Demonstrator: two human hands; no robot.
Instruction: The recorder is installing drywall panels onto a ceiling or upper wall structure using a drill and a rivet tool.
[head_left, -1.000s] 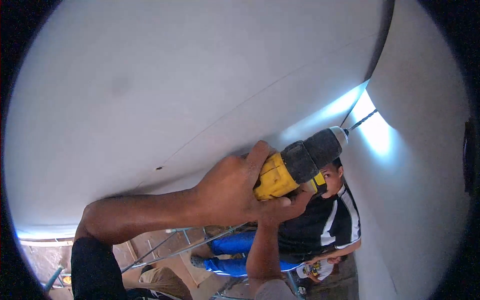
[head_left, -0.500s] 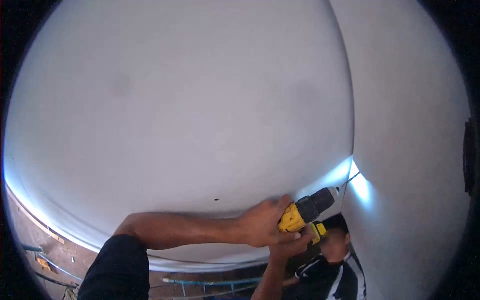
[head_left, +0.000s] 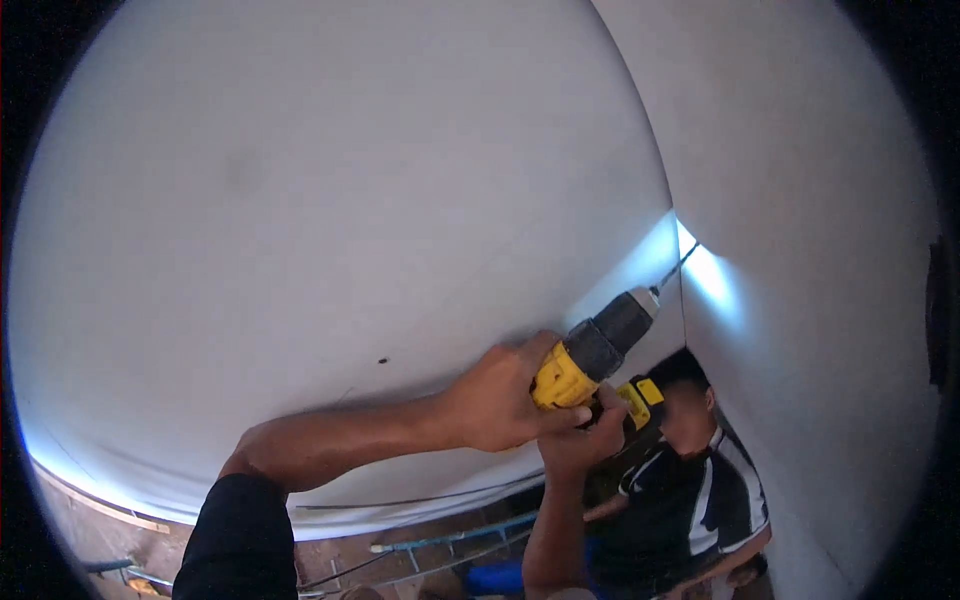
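A yellow and black cordless drill (head_left: pixel 588 358) points up and to the right, held by both of my hands. My left hand (head_left: pixel 500 392) closes around the back of its body, and that forearm lies across the front of the white panel (head_left: pixel 350 220). Below it, my right hand (head_left: pixel 580 432) wraps the grip, partly hidden, just beside the yellow and black battery (head_left: pixel 640 398). The long thin drill bit (head_left: pixel 680 265) reaches across the corner seam to the white wall on the right (head_left: pixel 800 220). Bright light falls around the bit; whether its tip is in the surface I cannot tell.
A small dark hole (head_left: pixel 383 360) marks the panel left of the drill. Close by at the lower right is another person in a dark shirt with white stripes (head_left: pixel 690 510). Far below are a blue rail (head_left: pixel 460 535) and a wooden strip (head_left: pixel 110 508).
The whole view has shifted, so the drill, hands, seam and other person sit higher in it. Both hands keep their grip, and the bit stays by the same lit corner.
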